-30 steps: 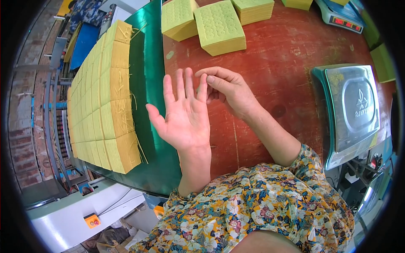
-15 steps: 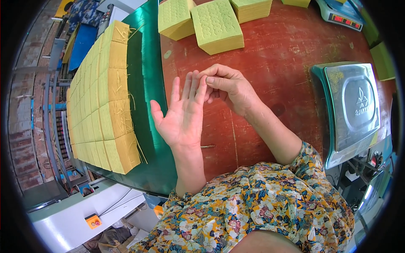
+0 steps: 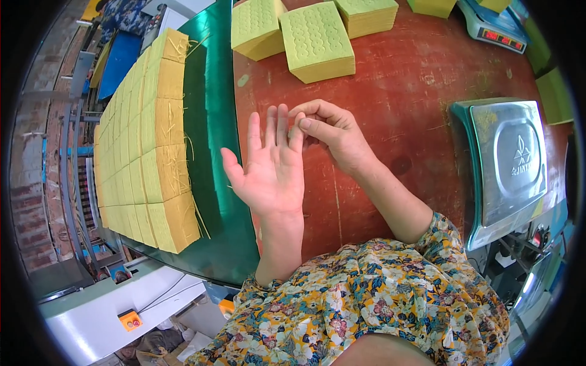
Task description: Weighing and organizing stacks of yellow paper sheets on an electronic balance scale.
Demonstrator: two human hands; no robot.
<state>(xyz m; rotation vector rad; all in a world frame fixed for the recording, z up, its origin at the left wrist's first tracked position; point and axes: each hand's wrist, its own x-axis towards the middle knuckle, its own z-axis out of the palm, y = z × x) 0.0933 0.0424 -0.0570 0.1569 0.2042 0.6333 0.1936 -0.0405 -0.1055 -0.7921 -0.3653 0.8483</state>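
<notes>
My left hand [image 3: 270, 174] is turned palm up above the reddish table [image 3: 390, 122], its fingers stretched out and the thumb spread to the left. Nothing lies in the palm. With thumb and index finger, my right hand [image 3: 336, 134] pinches the tip of the left little finger. Whether something small sits in that pinch is hidden. Beyond the hands stands a stack of yellow paper [image 3: 317, 39] with a pressed pattern on top, between two similar stacks [image 3: 256, 27]. To the left, a large block of bundled yellow paper [image 3: 137, 149] rests on a green surface [image 3: 210, 122].
A scale with a shiny metal plate [image 3: 510, 158] stands on the right. Another scale [image 3: 497, 33] with a lit red display is at the far right, near more yellow stacks [image 3: 555, 94]. A grey-white machine panel with an orange button box [image 3: 130, 320] is at lower left.
Both hands have shifted slightly right and nearer to me in the picture. The right hand keeps its pinch at the left little finger.
</notes>
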